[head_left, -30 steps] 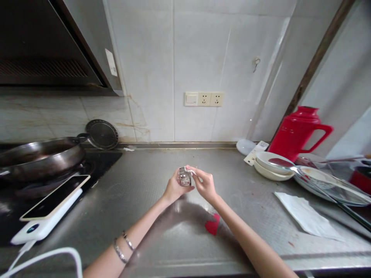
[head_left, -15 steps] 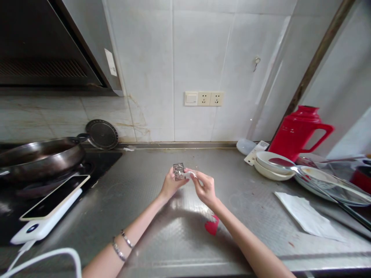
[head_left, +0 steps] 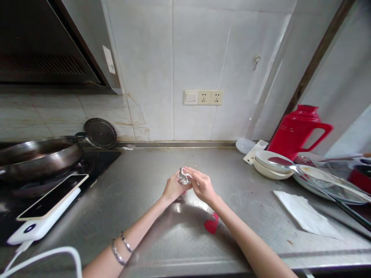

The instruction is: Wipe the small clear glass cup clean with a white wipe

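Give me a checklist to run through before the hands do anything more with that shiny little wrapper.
1. Both hands on the foil wrapper: ok; left hand and right hand pinch it together.
2. Wrapper held above the counter, not resting on it: ok.
3. Bare counter beneath the hands: ok; only a red scrap lies nearer the body.
4. Phone and pan away from the hands: ok, both far left.
5. Bowls and red jug away from the hands: ok, far right.
6. What the wrapper holds: cannot tell.
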A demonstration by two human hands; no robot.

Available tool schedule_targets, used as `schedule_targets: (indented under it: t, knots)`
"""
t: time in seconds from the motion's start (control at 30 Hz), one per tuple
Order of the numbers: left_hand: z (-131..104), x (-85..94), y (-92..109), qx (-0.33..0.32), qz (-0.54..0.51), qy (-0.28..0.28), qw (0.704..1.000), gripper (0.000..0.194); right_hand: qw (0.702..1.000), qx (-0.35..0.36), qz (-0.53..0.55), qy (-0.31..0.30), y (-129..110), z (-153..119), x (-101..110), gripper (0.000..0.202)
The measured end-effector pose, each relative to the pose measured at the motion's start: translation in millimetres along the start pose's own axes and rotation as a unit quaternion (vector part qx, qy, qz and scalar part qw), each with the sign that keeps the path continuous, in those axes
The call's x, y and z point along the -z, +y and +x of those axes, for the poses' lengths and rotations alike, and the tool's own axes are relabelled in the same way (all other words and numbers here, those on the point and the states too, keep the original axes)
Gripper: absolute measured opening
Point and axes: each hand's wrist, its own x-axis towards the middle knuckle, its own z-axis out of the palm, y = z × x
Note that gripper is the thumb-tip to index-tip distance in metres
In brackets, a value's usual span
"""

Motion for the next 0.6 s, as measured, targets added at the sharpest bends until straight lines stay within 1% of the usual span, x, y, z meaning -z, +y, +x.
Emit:
schedule_targets:
  t: [0.13, 0.3, 0.37, 0.43, 0.5, 0.6]
  knots:
    - [2.4, 5.4, 4.8, 0.026, 0.029, 0.014, 0.999, 0.038, 0.999, 0.045, -0.016, -0.001, -5.2, 1.7, 0.0, 0.038]
    - [2.1, 10.1, 9.5, 0.029, 0.016, 0.016, 0.999, 0.024, 0.995, 0.097, -0.01, -0.035, -10.0, 0.6, -2.9, 0.037]
    - [1.7, 11.0, 9.6, 0.024, 0.015, 0.015, 1.0, 0.023, 0.993, 0.108, 0.001, -0.04, -12.4, 0.4, -2.7, 0.036]
    - [1.6, 11.0, 8.6, 0.022, 0.026, 0.016, 0.999, 0.028, 0.994, 0.108, 0.012, -0.023, -13.8, 1.4, -0.5, 0.037]
    - [1.5, 9.9, 6.8, 0.021, 0.033, 0.013, 0.999, 0.036, 0.995, 0.096, 0.012, 0.008, -12.9, 3.2, 3.1, 0.04]
    - [0.4, 6.2, 4.3, 0.012, 0.055, 0.007, 0.998, 0.044, 0.998, 0.045, -0.009, 0.05, -5.8, 5.8, 8.2, 0.038]
